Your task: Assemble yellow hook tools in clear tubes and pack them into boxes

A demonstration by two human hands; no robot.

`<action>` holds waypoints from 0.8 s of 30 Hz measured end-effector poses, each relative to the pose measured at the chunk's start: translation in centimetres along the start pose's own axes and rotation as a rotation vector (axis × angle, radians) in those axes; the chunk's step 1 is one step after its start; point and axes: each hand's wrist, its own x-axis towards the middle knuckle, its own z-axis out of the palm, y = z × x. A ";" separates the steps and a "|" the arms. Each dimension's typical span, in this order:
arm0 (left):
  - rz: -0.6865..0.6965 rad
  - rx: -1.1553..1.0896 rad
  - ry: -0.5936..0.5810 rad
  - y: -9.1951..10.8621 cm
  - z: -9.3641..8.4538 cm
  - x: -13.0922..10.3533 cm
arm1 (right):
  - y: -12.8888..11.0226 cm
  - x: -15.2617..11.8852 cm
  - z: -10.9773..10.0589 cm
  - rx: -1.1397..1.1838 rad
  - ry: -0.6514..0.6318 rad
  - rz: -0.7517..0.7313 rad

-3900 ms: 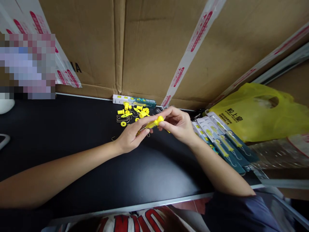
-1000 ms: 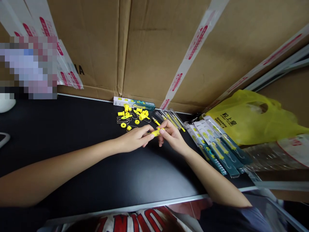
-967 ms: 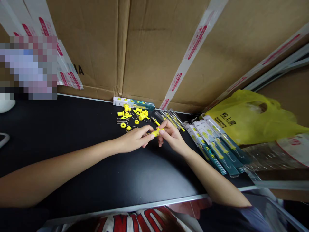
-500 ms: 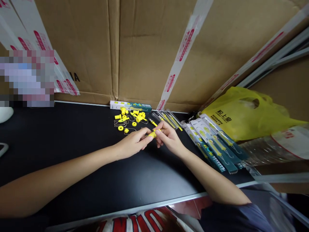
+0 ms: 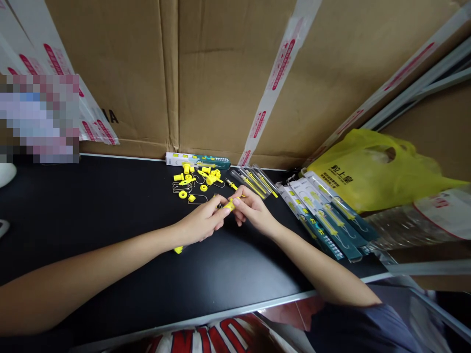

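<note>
My left hand (image 5: 204,219) is closed, thumb and fingers pinching a small yellow plastic spring scale part (image 5: 230,204). My right hand (image 5: 253,208) pinches the same part from the other side, thumb and forefinger at its upper end. Below my left wrist a yellow end piece (image 5: 178,249) shows; whether it joins the held part is hidden by my hand. Just beyond my fingers lie loose yellow caps and rings (image 5: 203,188) mixed with wire hooks (image 5: 198,198). A yellow rod with a dark tip (image 5: 231,184) lies behind my right fingers.
Several clear tubes with yellow rods (image 5: 253,180) lie behind my right hand. Printed spring scale boxes (image 5: 324,215) are stacked to the right, another box (image 5: 198,161) at the back. A yellow bag (image 5: 368,171) stands far right. Large cardboard (image 5: 228,88) rises behind the black table (image 5: 221,274).
Both hands keep hold of the yellow part, its angle slightly changed. The yellow end piece below my left wrist has come into sight. The whole view has shifted slightly.
</note>
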 end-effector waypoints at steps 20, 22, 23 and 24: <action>0.060 0.050 0.024 0.5 0.0 0.2 | -2.0 0.1 -1.1 -0.007 -0.048 -0.007; 0.160 0.250 0.102 0.8 -0.1 -0.1 | -1.9 0.2 -1.1 -0.027 -0.037 -0.010; 0.201 0.333 0.134 0.9 -0.2 -0.1 | -1.9 0.2 -1.1 -0.043 -0.044 -0.007; 0.231 0.395 0.158 1.0 -0.2 -0.2 | -2.0 0.2 -1.1 -0.057 -0.052 0.000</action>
